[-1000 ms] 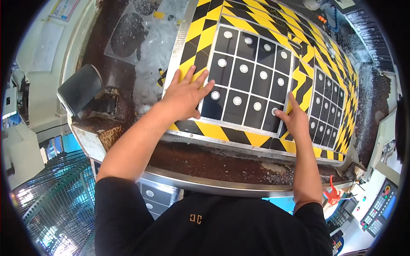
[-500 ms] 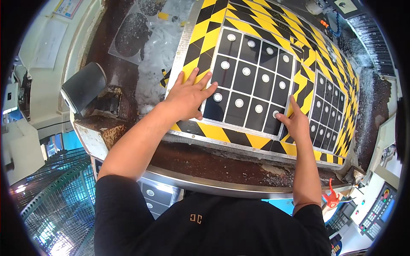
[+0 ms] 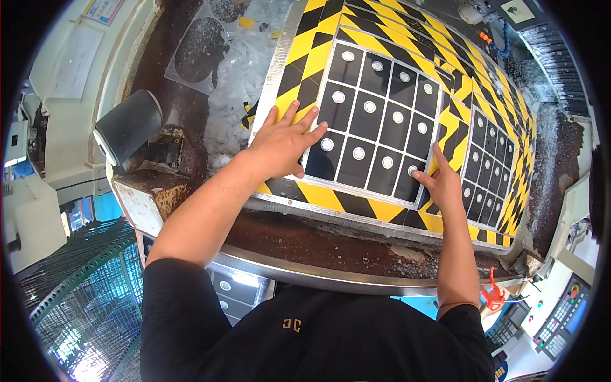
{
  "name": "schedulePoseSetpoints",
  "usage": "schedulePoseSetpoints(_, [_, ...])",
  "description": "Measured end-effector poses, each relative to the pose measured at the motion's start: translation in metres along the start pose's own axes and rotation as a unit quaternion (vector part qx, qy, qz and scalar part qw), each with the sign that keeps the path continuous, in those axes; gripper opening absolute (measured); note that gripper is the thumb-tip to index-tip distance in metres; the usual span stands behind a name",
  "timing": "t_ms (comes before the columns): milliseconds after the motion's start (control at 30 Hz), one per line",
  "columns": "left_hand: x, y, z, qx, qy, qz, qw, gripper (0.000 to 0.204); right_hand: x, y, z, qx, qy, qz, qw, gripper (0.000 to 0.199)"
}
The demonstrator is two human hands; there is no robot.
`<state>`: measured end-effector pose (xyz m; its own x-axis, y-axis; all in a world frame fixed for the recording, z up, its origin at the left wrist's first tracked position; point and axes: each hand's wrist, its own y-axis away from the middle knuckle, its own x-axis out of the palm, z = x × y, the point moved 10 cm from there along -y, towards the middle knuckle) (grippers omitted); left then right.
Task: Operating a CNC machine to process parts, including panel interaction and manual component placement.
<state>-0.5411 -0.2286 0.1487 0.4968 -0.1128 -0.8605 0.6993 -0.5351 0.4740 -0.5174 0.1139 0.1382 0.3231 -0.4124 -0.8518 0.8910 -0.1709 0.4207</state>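
Observation:
A sheet of glossy black rectangular panels (image 3: 386,130), each with a white ring and parted by light lines, lies on a bed covered in yellow-and-black striped tape (image 3: 347,202). My left hand (image 3: 280,143) lies spread over the left border, its thumb and fingertips near the sheet's lower left corner. At the lower right corner my right hand (image 3: 444,184) has its thumb by a ring and its forefinger stretched along the right edge. Thumb and forefinger stand apart; the other fingers are partly hidden. A second sheet of black panels (image 3: 489,167) lies farther right.
White foamy residue (image 3: 237,83) and a clear plastic sheet with round cut-outs (image 3: 197,54) lie left of the bed. A dark cylinder (image 3: 130,124) stands at the left. A metal rail (image 3: 305,278) runs before me; a red spray trigger (image 3: 493,294) and keypad panel (image 3: 563,315) are at the right.
Both hands keep nearly the same places on the sheet. The whole view has shifted very slightly; nothing was picked up or let go.

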Motion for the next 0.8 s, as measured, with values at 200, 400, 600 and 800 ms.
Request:
schedulePoseSetpoints(200, [-0.0003, -0.0008, -0.0003, 0.000, -0.001, 0.001, 1.000, 0.112, 0.0004, -0.0007, -0.0017, 0.003, 0.002, 0.004, 1.000, 0.099])
schedulePoseSetpoints(400, [0.0002, 0.0006, 0.0015, -0.004, 0.002, 0.008, 1.000, 0.112, 0.0001, -0.0004, 0.0024, 0.008, 0.001, 0.011, 1.000, 0.098])
schedulePoseSetpoints(600, [0.0010, 0.0001, 0.0011, -0.004, 0.005, 0.013, 1.000, 0.112, 0.0022, -0.0002, -0.0010, -0.005, 0.000, 0.013, 1.000, 0.098])
schedulePoseSetpoints(800, [-0.0003, 0.0000, 0.0007, -0.001, 0.010, 0.016, 1.000, 0.111, 0.0055, -0.0033, -0.0070, -0.024, 0.004, 0.009, 1.000, 0.098])
